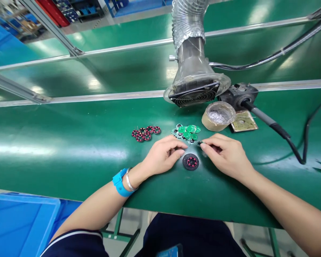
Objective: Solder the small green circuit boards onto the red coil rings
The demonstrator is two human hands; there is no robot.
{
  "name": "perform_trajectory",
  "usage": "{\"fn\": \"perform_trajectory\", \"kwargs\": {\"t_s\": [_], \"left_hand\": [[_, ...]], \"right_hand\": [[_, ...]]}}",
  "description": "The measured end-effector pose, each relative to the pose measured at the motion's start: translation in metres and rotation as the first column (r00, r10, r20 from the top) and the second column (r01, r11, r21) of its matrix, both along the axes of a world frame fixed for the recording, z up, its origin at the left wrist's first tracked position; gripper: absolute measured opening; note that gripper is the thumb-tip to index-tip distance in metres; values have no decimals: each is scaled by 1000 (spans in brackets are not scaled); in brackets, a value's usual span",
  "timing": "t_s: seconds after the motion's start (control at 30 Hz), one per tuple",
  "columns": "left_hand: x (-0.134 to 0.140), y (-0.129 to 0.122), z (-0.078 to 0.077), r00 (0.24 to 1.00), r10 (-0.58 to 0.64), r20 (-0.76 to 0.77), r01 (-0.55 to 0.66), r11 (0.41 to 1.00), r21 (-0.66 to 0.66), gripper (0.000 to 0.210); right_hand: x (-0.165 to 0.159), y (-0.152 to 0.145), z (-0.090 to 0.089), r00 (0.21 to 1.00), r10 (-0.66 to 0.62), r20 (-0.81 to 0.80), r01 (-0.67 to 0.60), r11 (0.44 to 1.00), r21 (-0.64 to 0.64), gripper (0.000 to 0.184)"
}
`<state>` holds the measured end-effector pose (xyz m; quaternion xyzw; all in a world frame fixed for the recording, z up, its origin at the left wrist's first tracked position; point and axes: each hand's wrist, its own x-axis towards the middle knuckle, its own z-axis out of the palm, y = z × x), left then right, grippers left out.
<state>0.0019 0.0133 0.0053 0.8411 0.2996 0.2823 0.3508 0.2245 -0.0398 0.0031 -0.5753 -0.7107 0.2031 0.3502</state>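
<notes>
My right hand [227, 155] pinches a small dark piece [199, 143], seen nearly edge-on, which looks like one of the small round circuit boards. My left hand [163, 156] has its thumb and index fingertips close together beside the pile; whatever is between them, if anything, is too small to make out. Just beyond both hands lies the pile of round green circuit boards [188, 132], some showing black and white faces. A black round fixture [186, 166] sits between my hands, with a red-and-black motor stator coil [192, 162] in its middle.
Several red-and-black coils [143, 135] lie left of the boards. On the right stand a tape roll [216, 123] with silvery bits inside, a soldering iron [264, 117] in its holder with a cable, and a sponge tray [243, 122]. A fume extractor hood [194, 76] hangs above.
</notes>
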Motion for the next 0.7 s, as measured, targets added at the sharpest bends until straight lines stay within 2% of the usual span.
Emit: {"fn": "perform_trajectory", "kwargs": {"t_s": [0.17, 0.33, 0.37, 0.43, 0.5, 0.57, 0.63, 0.7], "left_hand": [[13, -6, 9, 999, 29, 18, -26, 983, -183, 11], [15, -9, 11, 997, 46, 62, -26, 956, -292, 17], [15, -9, 11, 997, 41, 69, -18, 950, -311, 17], [15, -10, 13, 997, 29, 77, -1, 941, -339, 17], [15, -10, 14, 997, 7, 75, 20, 932, -361, 19], [13, -10, 16, 998, -11, 67, 36, 926, -377, 22], [9, -9, 16, 999, -9, 52, 28, 928, -372, 22], [4, -6, 16, 999, -2, 45, 16, 944, -331, 16]], "right_hand": [[-10, -9, 17, 982, 91, -163, -109, 989, -104, 32], [-14, -16, 18, 978, 77, -194, -98, 990, -103, 22], [-14, -17, 17, 978, 90, -190, -107, 991, -82, 18], [-12, -17, 17, 973, 163, -164, -163, 987, 13, 26], [-10, -16, 17, 955, 279, -98, -264, 954, 141, 36], [-6, -15, 18, 933, 361, -10, -351, 913, 210, 33], [0, -14, 18, 938, 342, 61, -347, 915, 207, 27], [7, -13, 17, 961, 262, 86, -274, 946, 176, 22]]}}
